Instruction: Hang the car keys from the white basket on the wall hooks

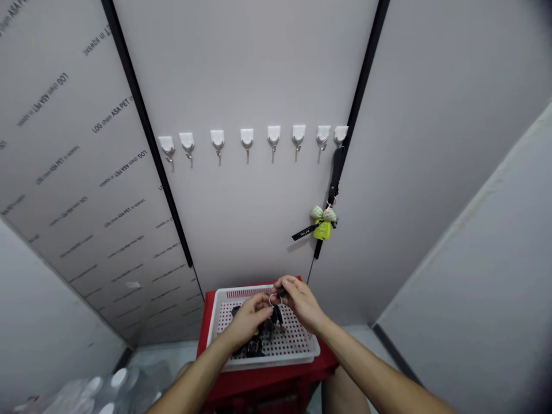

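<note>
My left hand (248,319) and my right hand (301,301) are close together over a white perforated basket (297,359). Between them is a bunch of keys (276,314) on a metal ring, hanging down into the basket. My left fingers pinch the ring side, while my right thumb and fingers grip a small black piece (281,292) attached to the ring. Below my left hand, more black key bunches (254,347) lie in the basket, partly hidden by my wrist and fingers.
A red stand (276,376) supports the basket. Several white adhesive hooks (247,138) line the wall ahead. From the rightmost hang a black strap (336,169) and a yellow-green key case (322,230) with a bow. Clear bottles with white caps (119,378) stand at lower left.
</note>
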The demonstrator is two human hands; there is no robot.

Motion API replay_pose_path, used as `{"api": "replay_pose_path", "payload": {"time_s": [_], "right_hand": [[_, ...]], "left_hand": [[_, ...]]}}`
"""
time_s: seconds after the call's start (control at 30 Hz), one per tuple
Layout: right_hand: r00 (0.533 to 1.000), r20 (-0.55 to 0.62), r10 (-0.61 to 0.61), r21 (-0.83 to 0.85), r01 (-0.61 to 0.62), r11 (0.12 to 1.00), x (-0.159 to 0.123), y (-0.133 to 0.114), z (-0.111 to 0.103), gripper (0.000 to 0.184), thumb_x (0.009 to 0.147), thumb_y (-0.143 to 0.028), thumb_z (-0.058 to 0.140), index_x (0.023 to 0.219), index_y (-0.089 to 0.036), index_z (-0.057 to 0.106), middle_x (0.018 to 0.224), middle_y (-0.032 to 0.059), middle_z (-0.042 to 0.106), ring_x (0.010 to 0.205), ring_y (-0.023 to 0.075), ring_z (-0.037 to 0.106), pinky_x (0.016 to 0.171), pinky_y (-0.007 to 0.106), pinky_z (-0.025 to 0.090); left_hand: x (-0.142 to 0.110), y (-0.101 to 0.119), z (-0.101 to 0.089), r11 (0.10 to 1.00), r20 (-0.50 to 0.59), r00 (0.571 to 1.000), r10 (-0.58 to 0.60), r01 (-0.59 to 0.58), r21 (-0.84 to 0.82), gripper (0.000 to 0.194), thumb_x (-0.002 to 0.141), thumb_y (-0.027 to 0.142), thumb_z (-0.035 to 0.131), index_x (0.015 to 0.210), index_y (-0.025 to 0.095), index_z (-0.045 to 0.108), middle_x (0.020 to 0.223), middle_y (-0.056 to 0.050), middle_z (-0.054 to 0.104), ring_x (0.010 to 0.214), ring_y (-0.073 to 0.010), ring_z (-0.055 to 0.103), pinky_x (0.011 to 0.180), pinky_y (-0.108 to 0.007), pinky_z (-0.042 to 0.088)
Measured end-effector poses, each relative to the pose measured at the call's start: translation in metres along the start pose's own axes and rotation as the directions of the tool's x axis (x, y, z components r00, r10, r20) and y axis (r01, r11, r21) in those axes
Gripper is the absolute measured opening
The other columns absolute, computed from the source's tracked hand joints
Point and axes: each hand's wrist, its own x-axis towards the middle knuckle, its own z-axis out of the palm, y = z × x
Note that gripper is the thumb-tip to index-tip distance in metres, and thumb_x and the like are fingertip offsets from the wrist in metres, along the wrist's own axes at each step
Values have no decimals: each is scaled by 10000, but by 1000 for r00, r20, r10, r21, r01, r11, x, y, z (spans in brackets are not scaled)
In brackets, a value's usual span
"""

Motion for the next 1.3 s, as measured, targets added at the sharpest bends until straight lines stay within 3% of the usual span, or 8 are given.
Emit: {"api": "replay_pose_path", "payload": {"time_s": [0.17, 0.33, 0.53, 0.8, 0.93, 1.07, 1.2, 1.3], "right_hand": [[999, -32, -1, -2, 1, 1000, 3, -5, -4, 206, 650, -363, 441, 643, -157, 450, 591, -14, 506, 524, 83, 490, 562, 245, 380], [987, -110, -117, -417, 61, 907, 5, -14, -9, 190, 626, -330, 467, 655, -148, 514, 624, 9, 521, 593, 110, 471, 599, 256, 366], [962, 268, -56, -586, 209, 783, -1, -17, -5, 191, 685, -298, 402, 726, -158, 526, 670, -2, 526, 656, 110, 460, 621, 230, 350], [961, 263, -89, -522, 219, 825, 0, -20, -2, 234, 699, -357, 373, 635, -146, 452, 583, -20, 457, 553, 79, 415, 528, 200, 331], [966, 157, -207, -512, 259, 819, 10, -55, 0, 234, 675, -377, 400, 612, -153, 428, 521, -36, 434, 499, 71, 410, 499, 197, 331], [917, 15, -399, -431, 366, 825, 27, -103, 7, 240, 654, -396, 414, 626, -158, 418, 568, -29, 461, 508, 64, 426, 500, 194, 353], [834, -121, -538, -368, 466, 805, 44, -141, 11, 225, 652, -388, 413, 627, -165, 406, 549, -41, 460, 461, 49, 429, 439, 172, 356], [737, -250, -628, -310, 554, 773, 56, -168, 7, 198, 650, -365, 422, 616, -174, 382, 512, -64, 436, 410, 31, 410, 406, 160, 357]], "left_hand": [[-2, 4, -7, 985, -22, 997, -76, 79, 151, 164, 640, 246, 418, 738, 125, 469, 493, 49, 425, 448, -59, 364, 442, -175, 274], [2, 24, -15, 963, -155, 988, 24, 19, 268, 182, 629, 232, 417, 756, 130, 499, 482, 54, 413, 463, -67, 374, 469, -180, 290], [6, 43, -15, 900, -71, 982, 172, -127, 417, 176, 652, 253, 396, 731, 149, 514, 494, 53, 413, 469, -63, 363, 452, -167, 281], [12, 61, -3, 873, -78, 960, 270, -210, 440, 189, 657, 227, 415, 817, 153, 483, 530, 45, 440, 495, -64, 401, 493, -175, 326], [26, 74, 1, 914, -96, 935, 342, -307, 267, 260, 667, 213, 417, 919, 147, 416, 627, 22, 459, 579, -70, 434, 553, -187, 365], [46, 110, 13, 901, -62, 908, 414, -398, 173, 265, 661, 182, 422, 924, 149, 410, 653, 15, 460, 577, -63, 444, 564, -199, 382], [57, 144, 25, 892, -42, 896, 443, -435, 127, 293, 643, 150, 427, 935, 157, 408, 663, 18, 456, 549, -49, 446, 566, -203, 382], [57, 145, 25, 904, -23, 914, 406, -398, 155, 281, 626, 142, 437, 907, 145, 431, 696, 7, 463, 554, -51, 448, 559, -204, 379]]}}
